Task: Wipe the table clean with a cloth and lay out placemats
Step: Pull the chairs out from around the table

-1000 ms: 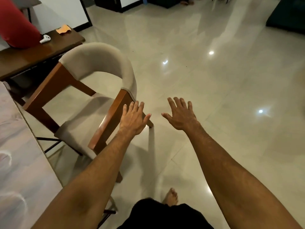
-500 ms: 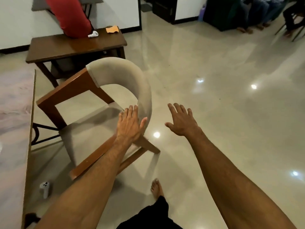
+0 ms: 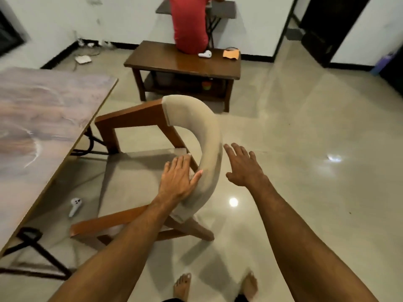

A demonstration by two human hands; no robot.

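The wooden chair with a curved beige padded back (image 3: 207,138), at centre frame, is touched by the left hand (image 3: 178,177) with fingers straight, nothing grasped. The right hand (image 3: 244,166) is held spread and empty just beside it. The marbled grey-brown table (image 3: 43,116) is seen along the left edge.

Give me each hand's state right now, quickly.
Left hand: open, straight fingers against the chair backrest, gripping nothing.
Right hand: open, fingers spread, holding nothing, beside the backrest.
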